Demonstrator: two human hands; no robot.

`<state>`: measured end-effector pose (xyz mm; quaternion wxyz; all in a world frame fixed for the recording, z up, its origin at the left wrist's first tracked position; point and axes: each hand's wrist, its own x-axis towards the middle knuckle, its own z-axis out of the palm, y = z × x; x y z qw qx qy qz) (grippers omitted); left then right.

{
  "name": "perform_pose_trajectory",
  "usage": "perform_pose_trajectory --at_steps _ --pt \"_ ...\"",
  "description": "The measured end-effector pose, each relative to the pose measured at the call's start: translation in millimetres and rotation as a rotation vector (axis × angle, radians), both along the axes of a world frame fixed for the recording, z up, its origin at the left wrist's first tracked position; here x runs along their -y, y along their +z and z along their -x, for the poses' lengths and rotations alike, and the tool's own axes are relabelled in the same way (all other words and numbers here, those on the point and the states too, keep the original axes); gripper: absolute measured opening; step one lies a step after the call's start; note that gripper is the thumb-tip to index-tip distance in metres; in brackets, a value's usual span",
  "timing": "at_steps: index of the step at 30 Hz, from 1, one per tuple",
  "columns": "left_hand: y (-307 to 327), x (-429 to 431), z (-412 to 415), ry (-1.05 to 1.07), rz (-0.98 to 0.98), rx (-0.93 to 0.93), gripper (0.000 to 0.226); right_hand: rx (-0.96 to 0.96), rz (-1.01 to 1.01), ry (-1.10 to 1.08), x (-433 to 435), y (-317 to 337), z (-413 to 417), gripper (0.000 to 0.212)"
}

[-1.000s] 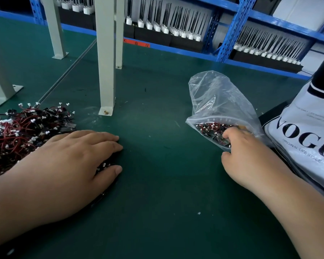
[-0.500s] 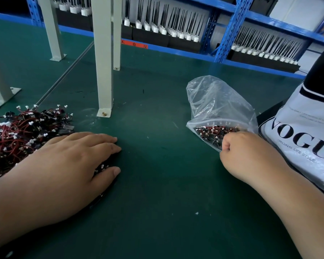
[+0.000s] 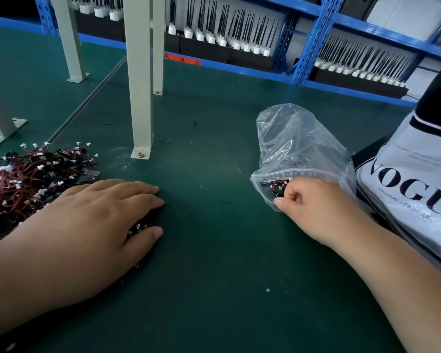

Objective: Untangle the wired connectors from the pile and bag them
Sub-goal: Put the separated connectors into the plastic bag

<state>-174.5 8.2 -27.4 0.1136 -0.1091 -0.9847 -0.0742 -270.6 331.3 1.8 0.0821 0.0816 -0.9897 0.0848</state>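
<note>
Left fingers: straight and close together, pressed flat; the left hand [image 3: 94,220] lies palm down on a small bunch of connectors [image 3: 136,228], whose white plugs show between thumb and forefinger.
Right fingers: curled tight at the bag mouth; the right hand [image 3: 313,207] pinches the lower lip of the clear bag [image 3: 298,143] with the thumb tip on the plastic. We cannot tell whether it also holds a connector.
Bag: at 3 o'clock of the left hand, lying on its side, mouth towards us, puffed up behind; we see bagged connectors [image 3: 275,186] just inside the zip strip.
Pile: we put the tangled pile [image 3: 23,182] at 9 o'clock in the view, red and black wires with white plugs, touching the left hand's far side.
Surface: dark green mat [image 3: 214,276], a few white specks on it.
Post: a grey post [image 3: 139,80] at 12 o'clock of the left hand, bolted to the mat, with more grey legs towards 10 o'clock.
Rod: a thin grey rod [image 3: 87,103] runs from the pile towards 1 o'clock.
Printed bag: a white printed bag [image 3: 418,200] at 3 o'clock of the right hand, just beside the clear bag.
Room: we note blue racking [image 3: 313,39] across 12 to 2 o'clock, with black trays of thin black parts on white bases [image 3: 239,34].
</note>
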Motion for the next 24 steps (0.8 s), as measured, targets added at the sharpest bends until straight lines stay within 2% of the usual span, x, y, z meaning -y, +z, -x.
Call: perform_pose_trajectory --at_steps 1,4,6,10,13,16,20,24 --pt "0 0 0 0.001 0.002 -0.002 0.055 0.032 0.034 -0.009 0 1 0 0.021" --pt "-1 1 0 0.007 0.003 0.001 0.054 0.103 -0.018 -0.012 -1 0 3 0.054" --pt "-1 1 0 0.008 0.007 0.004 0.055 0.065 -0.030 -0.006 0 -2 2 0.060" --pt "-2 2 0 0.007 0.001 0.007 0.054 -0.086 0.073 0.002 0 -4 -1 0.043" --pt "-3 3 2 0.000 0.000 0.001 0.054 -0.038 0.146 0.089 6 -6 -2 0.025" --pt "-5 4 2 -0.015 -0.025 -0.022 0.052 0.056 0.139 0.153 12 -8 -4 0.033" --pt "-6 5 1 -0.049 -0.118 -0.122 0.038 0.142 -0.016 0.075 14 -8 -7 0.054" --pt "-4 3 3 -0.121 -0.121 -0.176 0.025 0.043 -0.064 0.049 19 -4 -14 0.046"
